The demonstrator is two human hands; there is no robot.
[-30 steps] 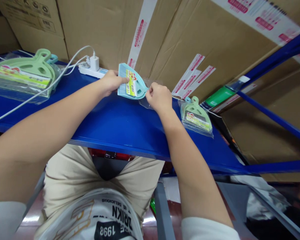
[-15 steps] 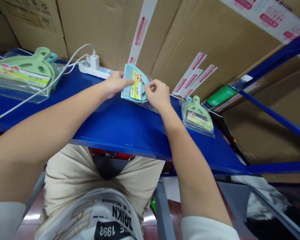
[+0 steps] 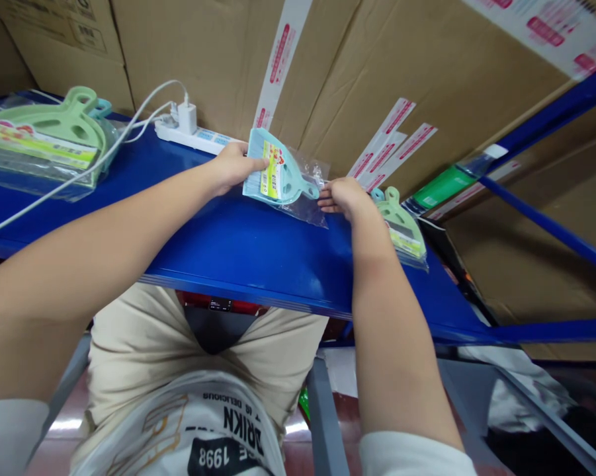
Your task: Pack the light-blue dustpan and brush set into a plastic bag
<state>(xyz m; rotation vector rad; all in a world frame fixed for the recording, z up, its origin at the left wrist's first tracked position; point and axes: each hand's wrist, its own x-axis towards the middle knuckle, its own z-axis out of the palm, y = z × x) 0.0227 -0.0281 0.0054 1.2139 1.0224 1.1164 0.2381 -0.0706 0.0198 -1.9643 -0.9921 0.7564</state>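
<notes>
My left hand (image 3: 232, 166) grips the wide end of a small light-blue dustpan set (image 3: 278, 177) with a yellow label, held just above the blue shelf (image 3: 238, 244). The pan's handle end lies inside a clear plastic bag (image 3: 310, 192). My right hand (image 3: 344, 197) pinches the bag's right edge, next to the pan's handle. A bagged green dustpan set (image 3: 401, 228) rests on the shelf just right of my right wrist.
A stack of bagged green dustpans (image 3: 44, 142) sits at the shelf's far left. A white power strip (image 3: 193, 135) with a charger and cables lies at the back. Cardboard boxes (image 3: 357, 73) line the rear; adhesive strips (image 3: 387, 149) hang on one. A green tape dispenser (image 3: 441, 187) lies right.
The blue dustpan has slid handle-first into the clear bag. My right hand has moved right, from the pan's handle to the bag's edge. My left hand kept its grip.
</notes>
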